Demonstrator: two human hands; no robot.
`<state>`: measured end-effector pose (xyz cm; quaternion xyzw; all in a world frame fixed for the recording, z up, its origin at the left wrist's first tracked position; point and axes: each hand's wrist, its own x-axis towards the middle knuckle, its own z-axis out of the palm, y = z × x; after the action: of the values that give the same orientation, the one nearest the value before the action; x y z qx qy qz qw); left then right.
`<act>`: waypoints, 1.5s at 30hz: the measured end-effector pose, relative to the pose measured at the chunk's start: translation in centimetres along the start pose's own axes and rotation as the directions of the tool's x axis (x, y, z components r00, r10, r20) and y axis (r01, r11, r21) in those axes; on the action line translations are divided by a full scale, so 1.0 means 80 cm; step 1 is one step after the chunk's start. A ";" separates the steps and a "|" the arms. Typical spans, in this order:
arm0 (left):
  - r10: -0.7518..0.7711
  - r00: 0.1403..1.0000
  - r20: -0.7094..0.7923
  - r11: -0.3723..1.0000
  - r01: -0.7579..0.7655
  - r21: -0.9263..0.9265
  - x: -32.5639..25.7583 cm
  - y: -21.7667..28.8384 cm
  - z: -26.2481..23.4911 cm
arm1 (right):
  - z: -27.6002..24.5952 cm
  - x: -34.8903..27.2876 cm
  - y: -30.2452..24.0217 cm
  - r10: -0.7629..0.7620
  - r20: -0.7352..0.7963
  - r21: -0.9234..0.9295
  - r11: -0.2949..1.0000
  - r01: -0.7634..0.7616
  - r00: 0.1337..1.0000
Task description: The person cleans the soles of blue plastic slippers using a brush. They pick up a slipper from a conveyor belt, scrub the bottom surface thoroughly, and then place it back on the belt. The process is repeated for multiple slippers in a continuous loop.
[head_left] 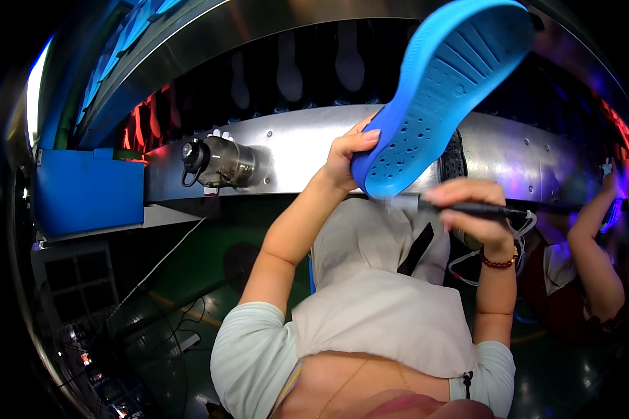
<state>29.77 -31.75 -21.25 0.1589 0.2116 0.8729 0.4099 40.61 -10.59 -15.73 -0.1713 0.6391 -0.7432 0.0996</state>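
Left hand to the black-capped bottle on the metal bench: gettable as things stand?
Probably not without letting go: the left hand is gripping the blue insole by its edge near the heel. The black-capped bottle sits to the hand's left on the metal bench, nothing visibly between.

My shoe sole (433, 105) is light blue with a deeper blue left edge, dark-dotted near and line-patterned far. My tool (479, 209) is black and grey, my beaded bracelet (497, 265) dark red. The table (311, 160) is silver; the left box (87, 192), blue.
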 end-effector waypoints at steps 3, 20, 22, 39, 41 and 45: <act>-0.179 0.984 -0.010 0.984 0.179 -0.011 0.004 0.006 0.005 | 0.000 0.003 -0.002 0.153 0.026 -0.258 0.956 -0.141 0.988; -0.553 0.779 -0.295 0.739 0.622 0.259 -0.011 0.016 0.014 | -0.028 -0.003 -0.026 -0.018 0.281 -0.518 0.839 0.167 0.960; -0.524 0.811 -0.261 0.727 0.586 0.357 -0.016 0.023 0.011 | -0.028 -0.006 -0.026 0.043 0.304 -0.533 0.836 0.132 0.952; -0.286 0.917 -0.279 0.942 0.323 0.095 -0.062 0.061 -0.037 | -0.038 -0.021 -0.011 -0.063 -0.042 -0.550 0.834 0.029 0.997; -0.225 0.909 -0.350 0.949 0.286 0.131 -0.064 0.063 -0.041 | -0.027 -0.024 -0.020 -0.139 0.038 -0.531 0.836 0.138 0.990; 0.021 0.999 0.044 0.982 -0.012 -0.189 -0.034 0.033 -0.044 | -0.001 -0.023 -0.025 -0.227 -0.039 -0.440 0.878 0.187 0.973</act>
<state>28.17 -36.20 -23.21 0.1409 0.1172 0.8886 0.4206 42.42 -9.52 -14.00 -0.2232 0.7702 -0.5954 -0.0497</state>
